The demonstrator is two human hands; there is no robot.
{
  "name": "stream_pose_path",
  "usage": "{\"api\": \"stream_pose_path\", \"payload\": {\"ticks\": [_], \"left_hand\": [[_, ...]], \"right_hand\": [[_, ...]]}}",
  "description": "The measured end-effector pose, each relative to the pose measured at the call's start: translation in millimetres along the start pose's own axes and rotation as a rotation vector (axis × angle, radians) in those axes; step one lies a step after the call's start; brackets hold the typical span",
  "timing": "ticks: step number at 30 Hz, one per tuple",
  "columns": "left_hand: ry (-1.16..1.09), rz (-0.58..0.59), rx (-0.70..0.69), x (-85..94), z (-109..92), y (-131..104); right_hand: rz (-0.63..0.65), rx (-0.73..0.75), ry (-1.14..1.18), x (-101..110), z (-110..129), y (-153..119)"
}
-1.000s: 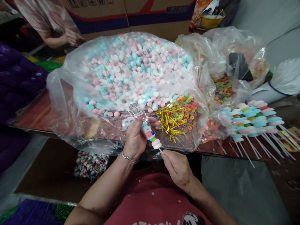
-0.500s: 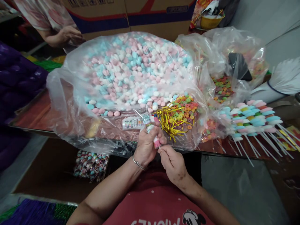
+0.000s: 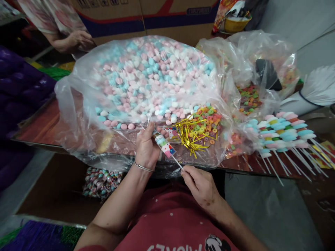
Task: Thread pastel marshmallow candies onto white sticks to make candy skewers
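A marshmallow skewer (image 3: pixel 164 145) in a clear printed wrapper lies tilted between my hands, its white stick pointing down to the right. My left hand (image 3: pixel 147 148) is closed around the wrapper's upper end, which the fingers partly hide. With thumb and fingers pinched, my right hand (image 3: pixel 197 183) grips the lower end of the stick. Just beyond, gold twist ties (image 3: pixel 192 137) lie in a loose pile beside ring-shaped gummy candies (image 3: pixel 209 118). Behind them spreads a big clear plastic bag (image 3: pixel 75 90) full of pink, blue and white marshmallows (image 3: pixel 151 69).
Several unwrapped marshmallow skewers (image 3: pixel 284 132) are stacked at the table's right edge. White sticks (image 3: pixel 320 83) stand behind them. Below the table at left, a cardboard box (image 3: pixel 52 195) contains wrapped skewers (image 3: pixel 102 183). Across the table is another person's hand (image 3: pixel 81 40).
My left hand has shifted left and turned, bringing the wrapped skewer into fuller view. My right hand has moved slightly down and right, and more of the stick shows.
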State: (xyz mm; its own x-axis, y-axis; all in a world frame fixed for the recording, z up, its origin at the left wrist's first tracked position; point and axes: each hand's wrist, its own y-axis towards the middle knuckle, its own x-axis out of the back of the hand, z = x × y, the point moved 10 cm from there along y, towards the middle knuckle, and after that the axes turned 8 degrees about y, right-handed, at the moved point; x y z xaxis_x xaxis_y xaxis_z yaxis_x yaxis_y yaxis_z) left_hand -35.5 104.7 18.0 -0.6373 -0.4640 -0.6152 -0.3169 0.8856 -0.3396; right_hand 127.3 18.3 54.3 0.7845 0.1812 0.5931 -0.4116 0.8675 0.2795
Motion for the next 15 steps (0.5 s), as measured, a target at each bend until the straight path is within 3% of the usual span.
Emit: {"api": "stream_pose_path", "payload": {"ticks": [5,11,15], "left_hand": [[0.009,0.111,0.000,-15.3,13,-16],[0.058,0.207,-0.003,-30.1,27,-38],[0.154,0.235,0.007,-29.2,44,-48]], "right_hand": [[-0.091,0.091,-0.149,-3,7,-2],[-0.149,0.085,-0.058,-6,8,14],[-0.136,0.057,-0.016,-4,-1,25]]}}
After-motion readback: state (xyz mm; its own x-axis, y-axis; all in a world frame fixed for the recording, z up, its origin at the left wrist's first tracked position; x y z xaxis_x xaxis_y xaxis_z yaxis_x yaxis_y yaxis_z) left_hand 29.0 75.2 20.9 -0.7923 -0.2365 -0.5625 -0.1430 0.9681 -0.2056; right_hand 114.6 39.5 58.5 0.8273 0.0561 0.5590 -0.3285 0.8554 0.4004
